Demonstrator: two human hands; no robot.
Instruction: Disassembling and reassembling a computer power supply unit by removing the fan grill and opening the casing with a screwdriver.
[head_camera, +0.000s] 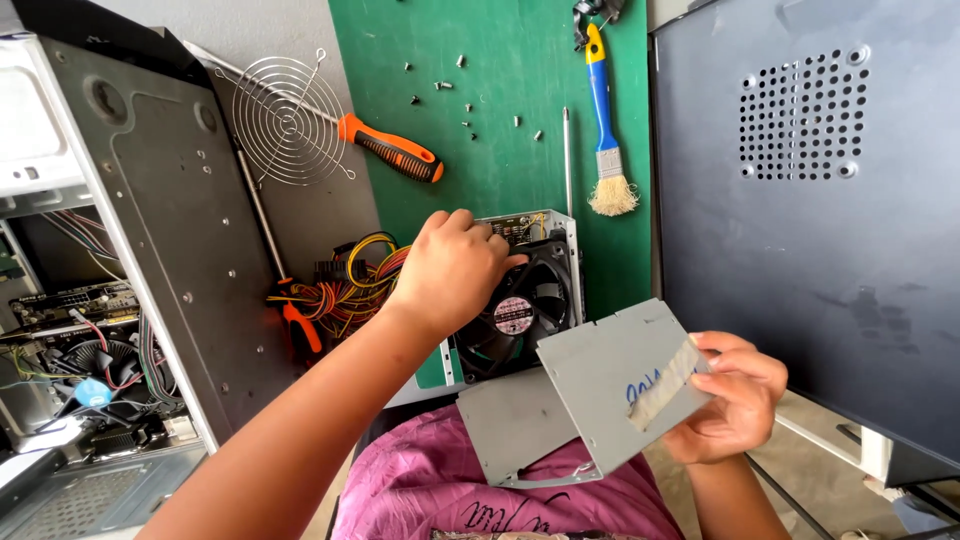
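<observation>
Hands: left hand (452, 268), fingers curled over the top edge of the power supply unit (520, 290), gripping it beside the black fan (518, 312); right hand (733, 395), pinching the right edge of the grey metal cover (590, 395), which is tilted off the unit above the lap, a strip of tape (662, 385) across its face.

Items, left to right:
- Open computer case (150, 240), side panel off, circuit boards, cooler and cables visible within.
- Round wire fan grille (285, 120), flat on the grey surface.
- Long orange-handled screwdriver (290, 310), lying along the case, just beside the bundle of coloured wires (345, 285) leading from the unit.
- Second orange-and-black screwdriver (392, 148), handle on the green mat (500, 170).
- Loose screws (465, 105), scattered on the mat.
- Thin metal rod (566, 145), upright in view.
- Blue-and-yellow brush (604, 125), bristles toward the unit.
- Dark case panel (810, 200) with vent holes, far right.
</observation>
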